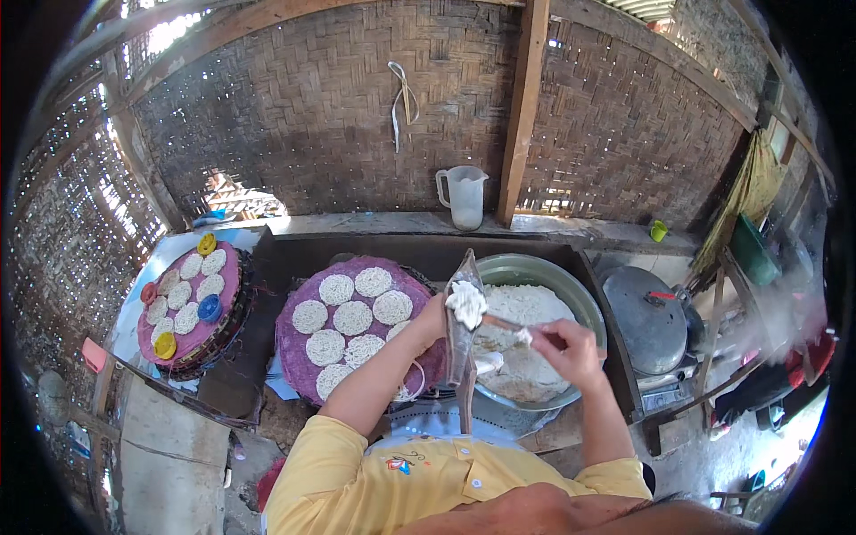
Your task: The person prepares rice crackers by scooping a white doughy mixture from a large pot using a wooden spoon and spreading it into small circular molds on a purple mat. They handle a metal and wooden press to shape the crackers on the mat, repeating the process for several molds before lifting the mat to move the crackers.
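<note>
My left hand (436, 315) grips a wooden press (460, 344), its fingers mostly hidden behind the wood. A lump of white dough (466, 304) sits on top of the press. My right hand (568, 348) holds a thin wooden stick (505, 324), whose far end touches the dough lump; a smaller bit of dough clings near my fingers. Below both hands stands a large metal basin (592, 301) with a mass of pale dough (525, 307) in it. To the left, a round purple-cloth tray (294, 358) carries several white strand-patterned discs (352, 317), partly covered by my left forearm.
Another purple-cloth tray (231, 267) at far left bears more discs and coloured plastic rings. A plastic jug (466, 194) and a small green cup (659, 231) stand on the back ledge. A lidded metal pot (645, 321) sits on a stove at right, near rising steam (769, 321).
</note>
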A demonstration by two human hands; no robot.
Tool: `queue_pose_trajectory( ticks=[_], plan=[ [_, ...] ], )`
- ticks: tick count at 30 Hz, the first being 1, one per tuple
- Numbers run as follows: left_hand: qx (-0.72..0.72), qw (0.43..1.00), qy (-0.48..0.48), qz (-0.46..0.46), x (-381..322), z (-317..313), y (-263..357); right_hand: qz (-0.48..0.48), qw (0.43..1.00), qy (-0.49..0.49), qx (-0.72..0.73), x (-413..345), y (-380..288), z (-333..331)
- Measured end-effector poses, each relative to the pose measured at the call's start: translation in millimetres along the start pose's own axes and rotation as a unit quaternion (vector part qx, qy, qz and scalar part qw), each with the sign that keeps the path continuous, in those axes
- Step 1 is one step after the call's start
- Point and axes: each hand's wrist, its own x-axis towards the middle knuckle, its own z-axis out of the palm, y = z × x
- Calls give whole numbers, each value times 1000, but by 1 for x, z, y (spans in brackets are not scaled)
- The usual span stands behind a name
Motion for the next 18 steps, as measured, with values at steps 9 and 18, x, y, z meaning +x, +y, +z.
queue_pose_trajectory(
  ticks=[9,18],
  plan=[
    [491,851,34,184,-4,12,-4,-147,940,-94,-294,55,-66,-68],
    [523,841,6,135,-25,36,21,-270,857,-188,-395,54,-73,-11]
  ],
)
